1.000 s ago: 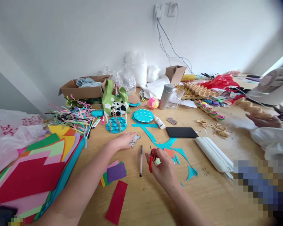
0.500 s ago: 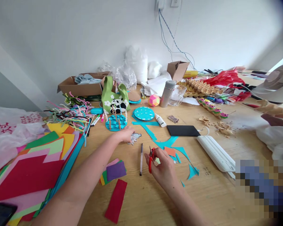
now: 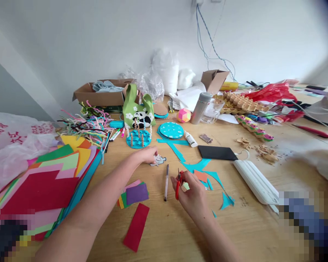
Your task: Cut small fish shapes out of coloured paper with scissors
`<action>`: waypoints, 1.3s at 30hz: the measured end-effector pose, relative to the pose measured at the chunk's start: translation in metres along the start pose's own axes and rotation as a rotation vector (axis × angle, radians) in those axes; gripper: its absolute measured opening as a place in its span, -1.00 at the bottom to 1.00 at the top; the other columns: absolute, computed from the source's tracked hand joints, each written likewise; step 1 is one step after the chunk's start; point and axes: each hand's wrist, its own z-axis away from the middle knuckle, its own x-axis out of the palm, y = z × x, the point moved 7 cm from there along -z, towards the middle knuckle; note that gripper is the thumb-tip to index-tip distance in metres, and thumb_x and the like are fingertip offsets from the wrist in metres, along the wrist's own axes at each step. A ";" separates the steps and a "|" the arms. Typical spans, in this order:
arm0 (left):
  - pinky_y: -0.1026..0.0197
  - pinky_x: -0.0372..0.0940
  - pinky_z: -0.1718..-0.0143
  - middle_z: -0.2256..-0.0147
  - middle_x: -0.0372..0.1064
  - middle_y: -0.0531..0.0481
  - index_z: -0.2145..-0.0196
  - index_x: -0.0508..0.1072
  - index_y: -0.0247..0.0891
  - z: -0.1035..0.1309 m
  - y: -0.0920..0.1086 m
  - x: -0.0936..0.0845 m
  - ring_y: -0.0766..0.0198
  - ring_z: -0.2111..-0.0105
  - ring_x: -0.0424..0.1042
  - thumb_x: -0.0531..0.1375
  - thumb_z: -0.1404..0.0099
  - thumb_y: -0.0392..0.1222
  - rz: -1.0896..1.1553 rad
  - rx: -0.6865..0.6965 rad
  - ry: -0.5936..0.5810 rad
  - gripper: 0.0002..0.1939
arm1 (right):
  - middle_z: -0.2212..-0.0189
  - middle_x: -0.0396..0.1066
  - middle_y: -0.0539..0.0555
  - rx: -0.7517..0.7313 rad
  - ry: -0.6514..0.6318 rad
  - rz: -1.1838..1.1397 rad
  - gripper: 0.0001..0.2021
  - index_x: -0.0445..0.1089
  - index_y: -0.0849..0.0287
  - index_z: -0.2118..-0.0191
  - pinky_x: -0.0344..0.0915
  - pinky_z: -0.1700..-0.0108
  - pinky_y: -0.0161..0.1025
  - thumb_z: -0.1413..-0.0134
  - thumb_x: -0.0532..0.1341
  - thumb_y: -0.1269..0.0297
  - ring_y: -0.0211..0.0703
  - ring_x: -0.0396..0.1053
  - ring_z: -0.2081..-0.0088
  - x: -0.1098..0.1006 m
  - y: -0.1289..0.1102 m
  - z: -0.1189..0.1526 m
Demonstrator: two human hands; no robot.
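My left hand (image 3: 149, 155) reaches forward over the table, its fingers bent and closed on the edge of a small grey-and-white paper cutout (image 3: 160, 160) of a figure. In my right hand (image 3: 190, 187) is a pair of scissors with red handles (image 3: 177, 190), their short blades pointing up and away. A pen (image 3: 166, 183) lies between my two arms. Nearer to me are a small stack of coloured paper pieces, purple on top (image 3: 137, 194), and a red paper strip (image 3: 136, 227). An orange paper piece (image 3: 200, 176) and blue paper scraps (image 3: 195, 166) lie beyond my right hand.
Coloured sheets (image 3: 41, 189) and pipe cleaners (image 3: 91, 122) cover the left side. Ahead stand a blue disc with twisted posts (image 3: 138, 141), a panda bag (image 3: 138, 112), blue discs (image 3: 171, 130), a glue bottle (image 3: 190, 139) and a steel flask (image 3: 201, 109). A white device (image 3: 255, 182) lies right.
The view has shifted, so most things appear farther right. My left fingers rest at the cutout as before, and my right hand keeps the scissors. Part of another person's hand now shows at the right edge.
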 end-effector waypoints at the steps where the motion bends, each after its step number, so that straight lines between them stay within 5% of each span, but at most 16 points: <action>1: 0.32 0.23 0.36 0.18 0.46 0.00 0.18 0.40 -0.23 0.002 0.001 0.000 0.23 0.22 0.42 0.29 -0.03 -0.25 0.003 0.008 0.004 -0.65 | 0.54 0.26 -0.04 -0.001 0.003 0.000 -0.77 0.14 0.12 0.48 0.13 0.40 -0.30 -0.14 0.20 0.34 -0.23 0.22 0.47 0.000 0.000 0.000; 5: 0.24 0.25 0.26 0.30 0.44 -0.02 0.33 0.42 -0.23 0.024 0.004 -0.004 0.18 0.24 0.42 0.18 -0.17 -0.25 -0.010 0.044 0.068 -0.92 | 0.54 0.26 -0.05 -0.004 0.010 -0.006 -0.75 0.13 0.12 0.49 0.13 0.40 -0.30 -0.14 0.21 0.34 -0.24 0.21 0.48 0.001 0.001 0.001; 9: 0.14 0.17 -0.02 0.07 0.34 -0.19 0.13 0.36 -0.29 0.057 -0.003 -0.007 0.11 -0.02 0.30 -0.01 -0.28 -0.40 -0.115 0.029 0.269 -0.75 | 0.55 0.25 -0.05 -0.016 0.014 -0.015 -0.75 0.13 0.12 0.48 0.13 0.41 -0.32 -0.14 0.22 0.34 -0.25 0.22 0.48 0.001 0.000 0.001; 15: 0.10 0.23 0.04 0.14 0.34 -0.23 0.14 0.33 -0.34 0.074 -0.020 0.015 0.09 0.06 0.34 -0.09 -0.28 -0.46 -0.179 -0.011 0.267 -0.71 | 0.57 0.24 -0.06 -0.022 0.015 0.002 -0.75 0.14 0.12 0.49 0.13 0.42 -0.32 -0.15 0.21 0.32 -0.25 0.21 0.50 0.001 0.001 0.001; 24: 0.15 0.23 0.03 0.08 0.36 -0.19 0.13 0.37 -0.28 0.078 -0.021 0.018 0.14 0.06 0.37 -0.06 -0.20 -0.51 -0.051 -0.025 0.262 -0.63 | 0.58 0.25 -0.05 0.006 -0.001 0.015 -0.75 0.15 0.11 0.50 0.13 0.46 -0.32 -0.14 0.21 0.26 -0.24 0.21 0.52 0.005 0.005 0.002; 28: 0.23 0.24 0.03 0.02 0.41 -0.11 0.09 0.40 -0.20 0.088 -0.072 0.009 0.18 0.02 0.39 0.04 -0.27 -0.36 0.119 -0.220 0.296 -0.71 | 0.57 0.26 -0.04 0.006 -0.010 -0.003 -0.76 0.17 0.11 0.49 0.14 0.46 -0.32 -0.14 0.21 0.26 -0.24 0.22 0.52 0.005 0.005 0.003; 34: 0.28 0.32 0.42 0.18 0.49 -0.10 -0.11 0.27 -0.25 0.098 -0.171 -0.024 0.21 0.39 0.51 0.06 -0.30 -0.20 0.163 -0.620 0.376 -0.58 | 0.55 0.28 -0.03 0.041 -0.064 -0.032 -0.77 0.19 0.11 0.48 0.15 0.45 -0.31 -0.14 0.22 0.24 -0.21 0.24 0.48 0.012 0.013 0.007; 39: 0.27 0.33 0.39 0.13 0.48 -0.14 -0.07 0.35 -0.21 0.078 -0.191 -0.034 0.18 0.36 0.53 0.10 -0.28 -0.12 0.129 -0.741 0.404 -0.59 | 0.56 0.28 -0.03 0.046 -0.062 -0.017 -0.76 0.18 0.11 0.49 0.13 0.48 -0.33 -0.14 0.22 0.22 -0.21 0.24 0.49 0.012 0.012 0.009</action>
